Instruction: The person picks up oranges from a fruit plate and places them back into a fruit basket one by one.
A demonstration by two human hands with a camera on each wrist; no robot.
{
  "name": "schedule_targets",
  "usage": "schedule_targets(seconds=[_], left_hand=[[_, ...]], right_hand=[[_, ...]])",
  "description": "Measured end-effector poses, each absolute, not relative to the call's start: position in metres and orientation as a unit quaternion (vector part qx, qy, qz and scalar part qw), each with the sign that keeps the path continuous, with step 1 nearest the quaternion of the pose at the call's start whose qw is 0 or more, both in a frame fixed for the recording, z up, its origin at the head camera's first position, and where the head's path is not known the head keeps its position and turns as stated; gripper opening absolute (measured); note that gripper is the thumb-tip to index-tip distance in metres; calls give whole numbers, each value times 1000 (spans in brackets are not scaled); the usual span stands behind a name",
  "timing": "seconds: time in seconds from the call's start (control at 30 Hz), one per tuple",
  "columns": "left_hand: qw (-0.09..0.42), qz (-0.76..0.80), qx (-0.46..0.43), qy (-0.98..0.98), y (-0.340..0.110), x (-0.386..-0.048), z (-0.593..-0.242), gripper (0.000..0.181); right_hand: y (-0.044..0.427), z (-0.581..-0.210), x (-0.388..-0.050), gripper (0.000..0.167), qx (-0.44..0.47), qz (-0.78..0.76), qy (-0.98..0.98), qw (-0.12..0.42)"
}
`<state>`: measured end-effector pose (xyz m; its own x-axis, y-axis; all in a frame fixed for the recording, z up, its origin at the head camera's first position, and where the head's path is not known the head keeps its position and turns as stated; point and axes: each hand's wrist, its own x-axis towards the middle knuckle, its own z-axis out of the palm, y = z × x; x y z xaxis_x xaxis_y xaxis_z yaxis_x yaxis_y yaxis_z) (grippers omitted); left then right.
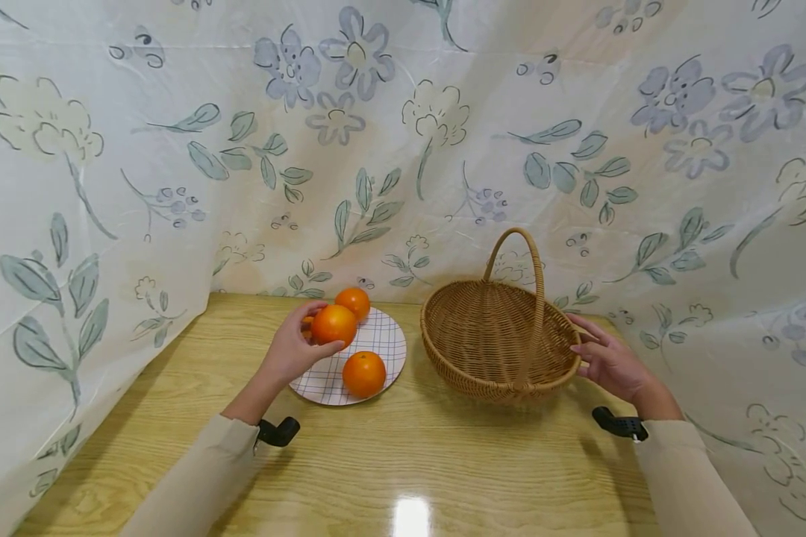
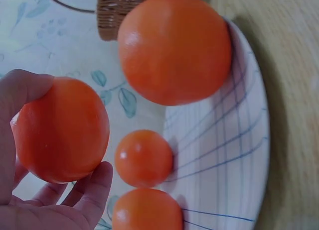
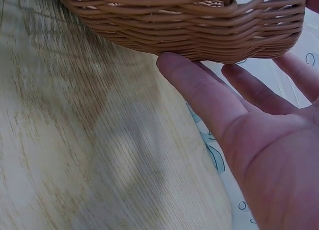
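Observation:
My left hand (image 1: 292, 343) grips an orange (image 1: 333, 326) between thumb and fingers, held above the left side of a round checked plate (image 1: 392, 347). On that plate one orange (image 1: 364, 374) lies near the front and another orange (image 1: 352, 302) at the back. The left wrist view shows a third, lower orange (image 2: 147, 210), mostly hidden by the hand in the head view. At the right, my right hand (image 1: 611, 362) holds the side of a wicker basket (image 1: 483, 335) by its rim. Some fingers (image 3: 199, 85) touch the weave from below. Nothing lies inside the basket.
The basket's tall arched handle (image 1: 537, 283) rises above its bowl. Plate and basket stand side by side on a wooden table (image 1: 403, 447). A floral cloth (image 1: 376, 149) hangs behind the table and along both sides.

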<state>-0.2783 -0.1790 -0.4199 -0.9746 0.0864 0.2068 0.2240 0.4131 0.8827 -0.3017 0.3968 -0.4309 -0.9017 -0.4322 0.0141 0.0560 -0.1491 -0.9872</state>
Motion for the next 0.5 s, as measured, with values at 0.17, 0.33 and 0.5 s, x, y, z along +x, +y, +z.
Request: schedule_targets(seconds=[0.17, 0.33, 0.5], left_hand=[[59, -535, -99, -837, -174, -281, -410, 79], [56, -541, -111, -832, -168, -287, -404, 80], [52, -548, -118, -827, -160, -292, -401, 78]], right_hand=[[396, -429, -301, 70, -147, -744, 629, 168], [395, -428, -301, 71, -146, -746, 628, 168], [396, -428, -301, 71, -148, -751, 621, 168]])
